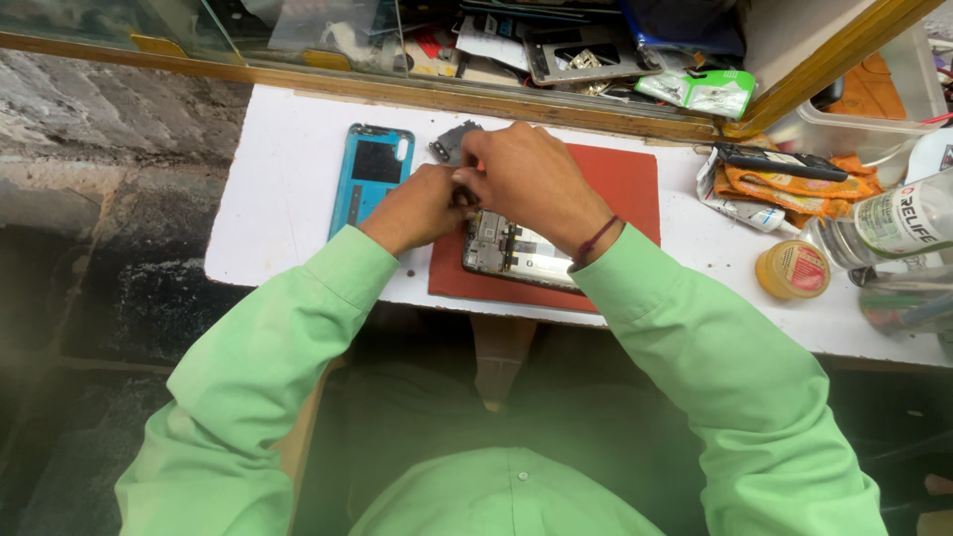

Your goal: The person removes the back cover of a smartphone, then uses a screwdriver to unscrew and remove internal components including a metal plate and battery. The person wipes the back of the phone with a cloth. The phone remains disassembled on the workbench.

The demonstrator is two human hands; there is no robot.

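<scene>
Yellow round tin (792, 269) beside orange packets (794, 189)

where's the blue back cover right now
In the head view the blue back cover lies flat on the white table, left of the red mat and just beyond the left hand.

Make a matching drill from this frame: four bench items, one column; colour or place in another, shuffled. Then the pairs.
1. back cover
2. opened phone
3. round tin
4. work mat

A. red, under the phone
B. teal, left of the left hand
C. yellow, right of the mat
D. beneath the right hand

Pairs: 1-B, 2-D, 3-C, 4-A
</scene>
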